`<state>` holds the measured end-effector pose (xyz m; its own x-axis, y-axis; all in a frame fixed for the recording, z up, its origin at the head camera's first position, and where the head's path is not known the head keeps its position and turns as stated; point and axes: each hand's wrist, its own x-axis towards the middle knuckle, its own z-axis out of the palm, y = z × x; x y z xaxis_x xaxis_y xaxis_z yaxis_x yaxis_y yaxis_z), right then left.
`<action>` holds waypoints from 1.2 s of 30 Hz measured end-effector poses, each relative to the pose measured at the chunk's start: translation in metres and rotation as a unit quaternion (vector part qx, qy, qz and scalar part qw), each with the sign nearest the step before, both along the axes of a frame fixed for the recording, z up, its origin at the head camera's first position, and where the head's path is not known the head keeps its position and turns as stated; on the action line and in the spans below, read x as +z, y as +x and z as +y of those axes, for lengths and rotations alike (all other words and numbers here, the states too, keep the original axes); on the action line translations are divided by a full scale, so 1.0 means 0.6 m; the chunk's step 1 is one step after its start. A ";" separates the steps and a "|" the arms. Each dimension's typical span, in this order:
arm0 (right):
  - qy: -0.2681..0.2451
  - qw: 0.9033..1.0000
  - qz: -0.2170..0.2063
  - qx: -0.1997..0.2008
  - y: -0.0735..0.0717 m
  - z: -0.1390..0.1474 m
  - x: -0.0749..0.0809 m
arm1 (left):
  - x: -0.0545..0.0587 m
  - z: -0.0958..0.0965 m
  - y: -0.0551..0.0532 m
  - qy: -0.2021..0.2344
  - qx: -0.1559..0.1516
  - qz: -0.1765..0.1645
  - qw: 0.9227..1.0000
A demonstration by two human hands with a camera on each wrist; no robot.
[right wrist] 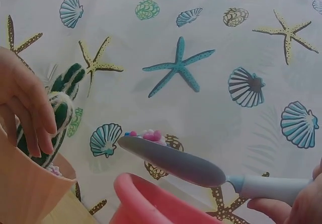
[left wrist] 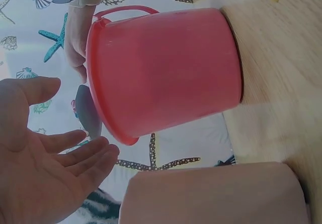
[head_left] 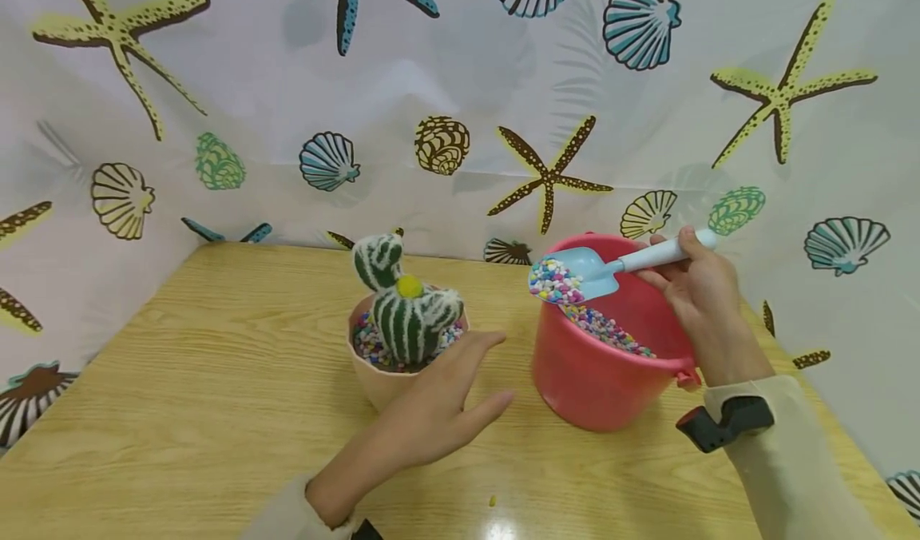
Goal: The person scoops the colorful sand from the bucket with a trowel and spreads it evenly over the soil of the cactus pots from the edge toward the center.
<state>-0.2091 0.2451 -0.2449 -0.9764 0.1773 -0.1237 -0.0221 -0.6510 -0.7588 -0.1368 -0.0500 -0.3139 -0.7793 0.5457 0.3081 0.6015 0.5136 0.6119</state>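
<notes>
My right hand grips the pale handle of a light blue toy shovel. Colourful pebbles fill the shovel's scoop, which is over the left rim of a red bucket. More pebbles lie inside the bucket along its wall. My left hand has its fingers extended and holds nothing; in the head view it overlaps the right side of a peach flowerpot. A knitted green cactus with white trim and a yellow pompom stands in the pot, with similar pebbles around its base.
The wooden table carries the pot and the bucket side by side. One small yellow pebble lies near the front. Behind hangs a white cloth printed with starfish and shells.
</notes>
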 end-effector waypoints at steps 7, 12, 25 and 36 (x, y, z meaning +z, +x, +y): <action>0.000 1.000 0.004 0.013 -0.002 -0.023 -0.001 | -0.006 -0.022 0.007 0.010 0.012 0.022 1.000; 0.010 1.000 -0.011 0.018 -0.001 -0.041 -0.001 | -0.007 -0.039 0.012 0.013 0.026 0.034 0.999; 0.018 0.999 -0.013 0.025 0.001 -0.072 0.002 | 0.014 -0.099 0.021 0.024 0.060 0.026 0.998; 0.032 0.999 -0.025 0.015 0.000 -0.100 0.001 | 0.014 -0.144 0.006 0.050 0.143 0.035 0.988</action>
